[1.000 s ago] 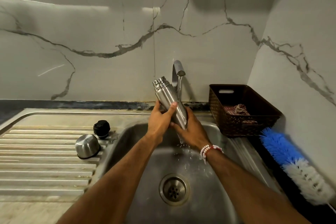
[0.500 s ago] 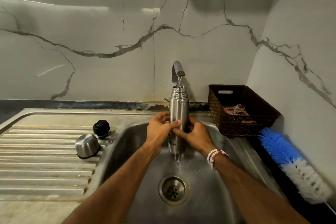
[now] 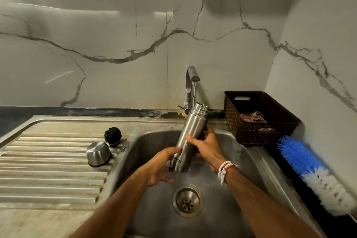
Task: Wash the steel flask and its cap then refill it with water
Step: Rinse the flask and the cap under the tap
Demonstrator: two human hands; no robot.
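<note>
The steel flask (image 3: 190,131) is uncapped and tilted, its mouth up and to the right, just under the running tap (image 3: 192,77) above the sink basin (image 3: 146,141). My right hand (image 3: 207,147) grips its middle from the right. My left hand (image 3: 162,166) wraps around its lower end. Water runs off the bottom of the flask. Its steel cup cap (image 3: 98,153) lies upside down on the drainboard, and the black stopper (image 3: 113,136) stands just behind it.
A brown woven basket (image 3: 270,131) with a cloth inside sits right of the tap. A blue and white bottle brush (image 3: 313,174) lies along the right counter. The ribbed drainboard (image 3: 48,170) lies left of the basin, the drain (image 3: 187,200) at its bottom.
The flask went from tilted left to upright under the tap, and now leans right and sits lower. My left hand slid down to its base.
</note>
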